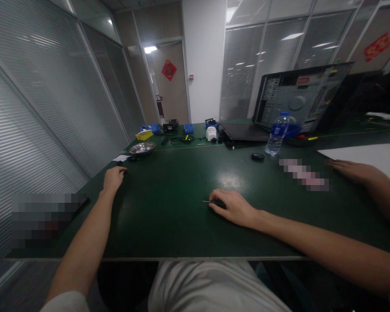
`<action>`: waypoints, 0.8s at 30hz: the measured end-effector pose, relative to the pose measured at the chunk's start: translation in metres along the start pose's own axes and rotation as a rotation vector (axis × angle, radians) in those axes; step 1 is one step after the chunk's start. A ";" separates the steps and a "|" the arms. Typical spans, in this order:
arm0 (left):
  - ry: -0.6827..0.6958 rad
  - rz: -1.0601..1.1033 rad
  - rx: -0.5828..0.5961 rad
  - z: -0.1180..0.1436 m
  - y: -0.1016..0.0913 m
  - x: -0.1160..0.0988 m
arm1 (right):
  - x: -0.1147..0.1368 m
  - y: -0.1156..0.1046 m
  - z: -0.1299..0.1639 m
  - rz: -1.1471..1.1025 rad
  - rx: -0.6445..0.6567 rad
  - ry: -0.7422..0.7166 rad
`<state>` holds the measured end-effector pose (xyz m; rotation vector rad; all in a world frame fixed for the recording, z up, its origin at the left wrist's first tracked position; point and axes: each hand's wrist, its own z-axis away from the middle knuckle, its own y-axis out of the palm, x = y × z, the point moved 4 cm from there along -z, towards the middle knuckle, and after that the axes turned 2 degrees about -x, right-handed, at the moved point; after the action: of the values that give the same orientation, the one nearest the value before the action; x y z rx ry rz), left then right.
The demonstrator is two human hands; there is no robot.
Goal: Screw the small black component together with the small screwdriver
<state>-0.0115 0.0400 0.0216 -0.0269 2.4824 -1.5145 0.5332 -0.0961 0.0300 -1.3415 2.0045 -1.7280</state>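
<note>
My right hand (pixel 234 209) lies on the green table (pixel 169 225), near the front edge and a little right of centre. It is closed over a small dark tool (pixel 214 202) whose thin metal tip sticks out to the left. My left hand (pixel 114 177) rests at the table's left edge with its fingers curled into a loose fist. A tiny dark object (pixel 119 164) lies just beyond it. Whether anything is inside the fist is hidden.
Another person's hand (pixel 354 171) rests flat at the right beside a white sheet (pixel 370 157). Farther back stand a water bottle (pixel 277 135), a black cap (pixel 258 156), an open computer case (pixel 299 97), a metal bowl (pixel 142 148), a yellow tray (pixel 144 135) and blue bins (pixel 188 128).
</note>
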 end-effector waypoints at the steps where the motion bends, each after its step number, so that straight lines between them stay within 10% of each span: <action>1: -0.001 -0.002 -0.002 0.000 0.000 0.000 | 0.000 0.000 0.000 0.001 0.000 0.001; 24: -0.094 -0.221 0.056 0.003 -0.008 -0.022 | 0.002 -0.002 0.000 0.007 0.006 -0.007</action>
<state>0.0097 0.0365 0.0311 -0.3654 2.4273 -1.6257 0.5329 -0.0975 0.0323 -1.3351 1.9963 -1.7219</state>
